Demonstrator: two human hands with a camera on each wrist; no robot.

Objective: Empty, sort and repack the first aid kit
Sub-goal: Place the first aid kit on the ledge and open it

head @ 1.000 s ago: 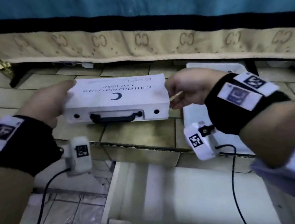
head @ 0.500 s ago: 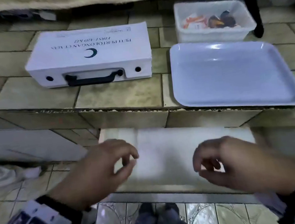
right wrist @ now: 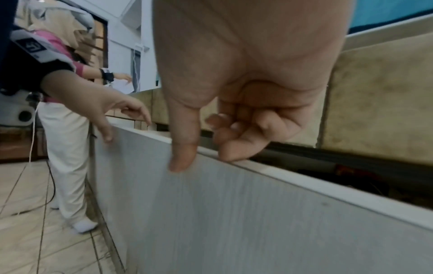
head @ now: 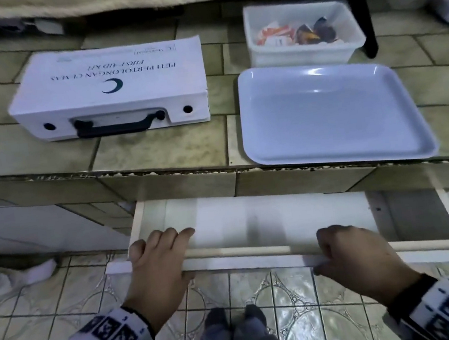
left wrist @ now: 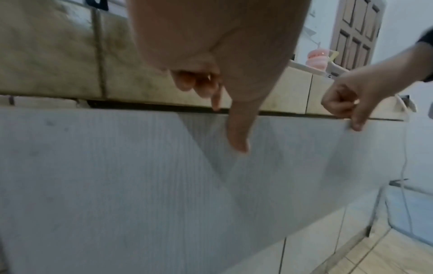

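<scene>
The white first aid kit [head: 112, 82], lid shut and black handle facing me, lies on the tiled counter at the left. To its right sits a bare white tray [head: 324, 119]. Behind the tray stands a white tub [head: 302, 54] with small packets in it. Below the counter a white drawer [head: 251, 222] stands pulled out. My left hand [head: 158, 261] grips its front panel [left wrist: 117, 176], fingers over the top edge and thumb on the face. My right hand [head: 350, 250] holds the same edge further right, fingers curled on top [right wrist: 234, 148] and thumb on the front.
The counter edge [head: 162, 174] overhangs the open drawer. A cloth hangs along the back of the counter. Another person in white trousers [right wrist: 68, 148] stands close at my left, with a white sock [head: 34, 275] on the floor tiles. Cables trail there too.
A second ago both hands held the kit over the counter. The kit now lies on the counter, and both hands have dropped to the drawer and taken hold of its front edge.
</scene>
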